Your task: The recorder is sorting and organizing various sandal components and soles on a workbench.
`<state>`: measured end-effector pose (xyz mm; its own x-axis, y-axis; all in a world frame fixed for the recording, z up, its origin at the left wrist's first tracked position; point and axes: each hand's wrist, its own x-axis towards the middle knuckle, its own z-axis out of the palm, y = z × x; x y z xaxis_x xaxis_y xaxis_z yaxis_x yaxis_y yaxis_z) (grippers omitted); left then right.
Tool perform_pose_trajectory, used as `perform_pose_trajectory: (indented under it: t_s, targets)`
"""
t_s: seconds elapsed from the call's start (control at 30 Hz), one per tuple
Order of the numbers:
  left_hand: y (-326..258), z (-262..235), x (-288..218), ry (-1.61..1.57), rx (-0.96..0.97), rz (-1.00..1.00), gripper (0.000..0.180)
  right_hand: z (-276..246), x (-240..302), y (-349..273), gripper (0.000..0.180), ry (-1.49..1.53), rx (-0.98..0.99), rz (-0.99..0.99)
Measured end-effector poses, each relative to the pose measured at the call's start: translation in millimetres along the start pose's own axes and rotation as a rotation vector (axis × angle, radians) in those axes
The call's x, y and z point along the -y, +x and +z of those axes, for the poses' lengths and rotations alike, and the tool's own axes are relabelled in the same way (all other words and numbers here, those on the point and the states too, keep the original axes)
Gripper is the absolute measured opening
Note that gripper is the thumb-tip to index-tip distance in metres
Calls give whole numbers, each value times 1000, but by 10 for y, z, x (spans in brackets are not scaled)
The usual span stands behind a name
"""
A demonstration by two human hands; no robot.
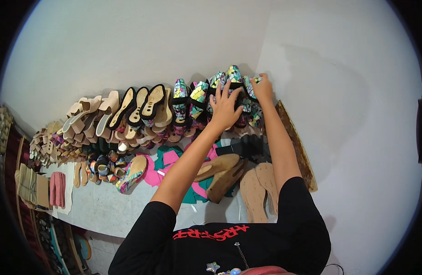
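Arms outstretched, hands (left (224, 108), right (263, 88)) seemingly touching patterned wedge soles (198, 98)

1. Lighting: even, fairly bright, diffuse; wall (128, 41) reads bluish-white.
2. Shadows: soft, cast right of the arms.
3. Fisheye: straight edges bend; black vignette at the corners.
4. Focus: centre sharp, rim softer.

grey floor (105, 206), rows of shoe soles (142, 110), pink cutouts (167, 160)
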<state>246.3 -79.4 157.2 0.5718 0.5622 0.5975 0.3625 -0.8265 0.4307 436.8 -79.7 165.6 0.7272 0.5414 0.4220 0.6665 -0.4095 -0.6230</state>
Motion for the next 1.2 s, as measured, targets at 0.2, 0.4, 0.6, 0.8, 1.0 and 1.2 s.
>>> perform_pose_trajectory:
  t_s: [0.2,0.4,0.6,0.8,1.0,1.2]
  targets:
    - [66,109,178,67,114,5,67,573,-372,156,50,284,224,-103]
    - [-16,149,350,67,131,-43,67,651,-309,143,49,238,289,-125]
    - [-478,-127,410,-101,-26,-63,50,866,-562,394,53,156,295,-132]
    - [-1689,-518,1071,29,-197,-312,45,704,-188,-73,48,266,41,-130]
    - [-2954,-1125,1711,437,-128,-947,57,681,469,-1473,31,341,-339,-512]
    - [-3592,-1807,1963,761,2,-1156,58,956,777,-2989,34,472,118,-526]
